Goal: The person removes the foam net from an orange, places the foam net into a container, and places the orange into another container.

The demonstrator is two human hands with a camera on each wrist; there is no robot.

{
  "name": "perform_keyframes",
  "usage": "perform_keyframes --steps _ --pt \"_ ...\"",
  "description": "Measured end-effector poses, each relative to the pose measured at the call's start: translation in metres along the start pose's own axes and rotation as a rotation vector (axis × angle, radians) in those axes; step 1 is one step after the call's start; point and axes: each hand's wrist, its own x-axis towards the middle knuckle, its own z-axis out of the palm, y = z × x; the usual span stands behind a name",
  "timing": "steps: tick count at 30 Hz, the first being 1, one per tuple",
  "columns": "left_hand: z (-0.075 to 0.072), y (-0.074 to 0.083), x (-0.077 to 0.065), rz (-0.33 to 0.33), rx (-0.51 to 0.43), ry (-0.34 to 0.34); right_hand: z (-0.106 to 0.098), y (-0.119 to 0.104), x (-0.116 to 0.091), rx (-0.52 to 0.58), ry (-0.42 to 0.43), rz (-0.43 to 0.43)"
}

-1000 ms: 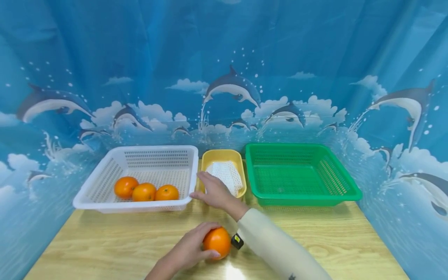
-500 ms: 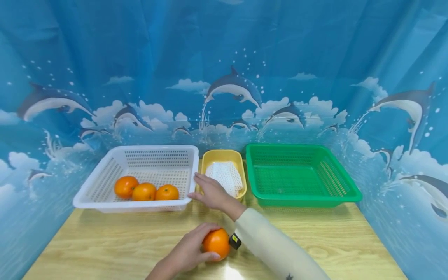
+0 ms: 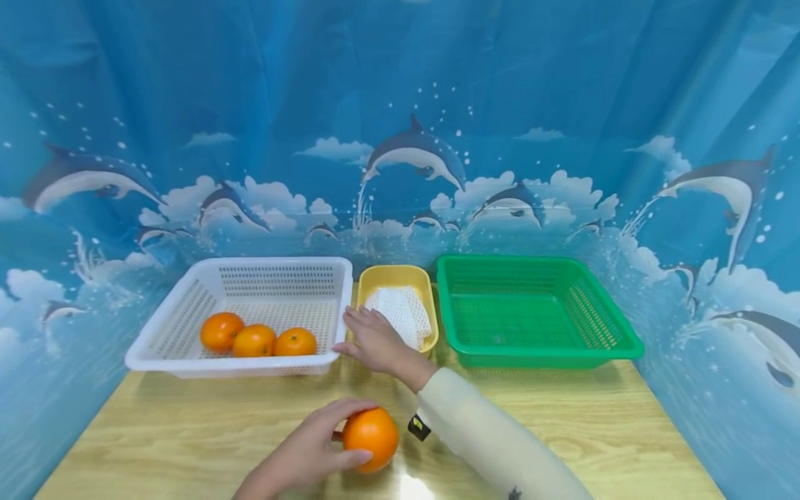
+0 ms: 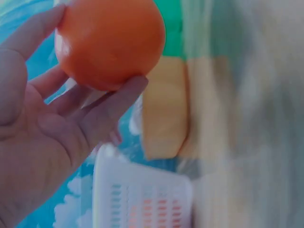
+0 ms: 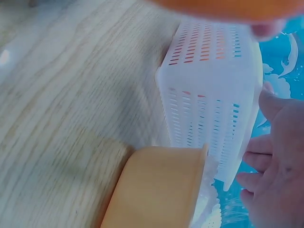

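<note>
My left hand (image 3: pixel 309 448) grips an orange (image 3: pixel 371 439) near the front of the table, its thumb and fingers spread round the fruit. The left wrist view has that orange (image 4: pixel 110 43) against the thumb and fingertips. Farther back, my right hand (image 3: pixel 378 342) reaches to the right rim of a white perforated basket (image 3: pixel 234 365). Its fingers are relaxed along that rim in the right wrist view; whether they all touch it I cannot tell. Several oranges (image 3: pixel 255 341) lie in a row in the front part of the white basket.
A yellow tub (image 3: pixel 431 295) with white mesh netting (image 3: pixel 403 312) stands between the white basket and a green basket (image 3: pixel 537 357). A small black device (image 3: pixel 419 426) shows under the right sleeve. Behind the wooden table (image 3: pixel 206 430) hangs a blue dolphin curtain (image 3: pixel 400 69).
The left hand has moved slightly left with the orange, which looks larger and seems a little raised. My right hand has shifted slightly left along with the view.
</note>
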Motion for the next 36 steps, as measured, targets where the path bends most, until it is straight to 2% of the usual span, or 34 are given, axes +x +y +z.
perform_keyframes --steps 4,7,10,13,18,21,24,29,36 --pt "-0.023 0.004 -0.003 0.003 -0.108 -0.001 0.001 -0.001 0.001 -0.021 0.005 0.000" --pt "-0.042 0.008 -0.007 -0.024 -0.146 0.014 0.002 -0.002 0.001 -0.029 0.008 -0.001" --pt "-0.061 0.011 -0.008 -0.084 -0.168 0.065 0.002 -0.002 0.001 -0.029 0.007 0.001" --pt "-0.077 0.011 -0.005 -0.147 -0.164 0.152 0.003 -0.002 0.002 -0.034 0.006 0.007" --pt "-0.102 0.006 0.008 -0.223 0.020 0.318 0.003 -0.001 0.002 -0.059 0.003 0.020" --pt "-0.113 0.003 0.018 -0.274 0.127 0.371 0.003 -0.001 0.002 -0.045 -0.007 0.027" --pt "-0.125 0.001 0.029 -0.319 0.179 0.376 0.003 -0.001 0.002 -0.024 -0.021 0.033" --pt "-0.140 -0.003 0.049 -0.373 0.252 0.348 0.002 -0.003 0.003 0.001 -0.034 0.041" --pt "-0.151 -0.016 0.084 -0.456 0.359 0.204 -0.001 -0.005 0.001 -0.008 -0.042 0.059"
